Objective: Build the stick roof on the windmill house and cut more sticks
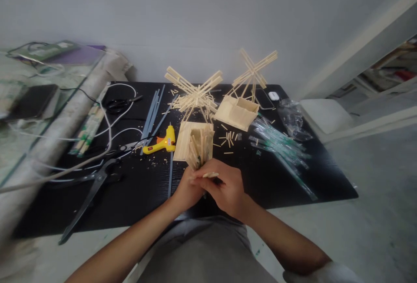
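Observation:
Near the front of the black table my left hand (190, 191) is closed around an upright bundle of thin wooden sticks (199, 144). My right hand (230, 186) presses against it, fingers closed in a pinch on a short piece of pale stick (211, 174). Some of my left fingers are hidden behind the right hand. Just beyond the bundle stands a windmill-like stick model (197, 94) with a flat wooden base (181, 140), partly covered by the sticks. A second stick model (239, 110) with crossed blades stands farther right. Left of the bundle lies a yellow glue gun (160, 143).
Short cut sticks (229, 138) lie scattered right of the base. Plastic-wrapped packs (283, 141) are at the right, clear plastic (295, 120) beyond. Grey-blue strips (153, 111), a large cutter (94, 189), scissors (119, 105) and white cables (109, 131) occupy the left side.

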The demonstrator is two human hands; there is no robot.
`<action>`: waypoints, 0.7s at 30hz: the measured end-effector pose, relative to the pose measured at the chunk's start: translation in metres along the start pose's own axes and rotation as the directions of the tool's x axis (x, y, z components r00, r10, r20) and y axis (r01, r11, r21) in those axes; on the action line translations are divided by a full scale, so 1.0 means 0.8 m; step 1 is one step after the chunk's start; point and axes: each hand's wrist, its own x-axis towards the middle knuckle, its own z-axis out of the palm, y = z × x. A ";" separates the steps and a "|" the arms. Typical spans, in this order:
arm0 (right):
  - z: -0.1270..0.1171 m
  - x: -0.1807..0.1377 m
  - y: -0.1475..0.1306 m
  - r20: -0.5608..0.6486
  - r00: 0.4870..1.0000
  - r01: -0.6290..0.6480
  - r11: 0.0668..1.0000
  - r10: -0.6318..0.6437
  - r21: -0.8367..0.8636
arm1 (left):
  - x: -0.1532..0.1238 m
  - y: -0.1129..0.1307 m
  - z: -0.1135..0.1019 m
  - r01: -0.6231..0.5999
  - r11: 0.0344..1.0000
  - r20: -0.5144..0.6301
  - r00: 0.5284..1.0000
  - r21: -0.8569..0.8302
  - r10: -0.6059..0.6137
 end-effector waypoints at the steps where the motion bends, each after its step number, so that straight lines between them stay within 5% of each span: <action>1: 0.000 -0.002 0.003 0.002 1.000 0.008 1.000 -0.008 -0.007 | 0.001 0.000 0.000 -0.006 1.000 0.008 1.000 -0.001 0.006; 21: -0.008 0.003 0.000 -0.009 0.999 -0.051 0.998 0.051 -0.028 | 0.003 0.013 -0.001 -0.138 0.976 0.056 0.990 0.168 0.130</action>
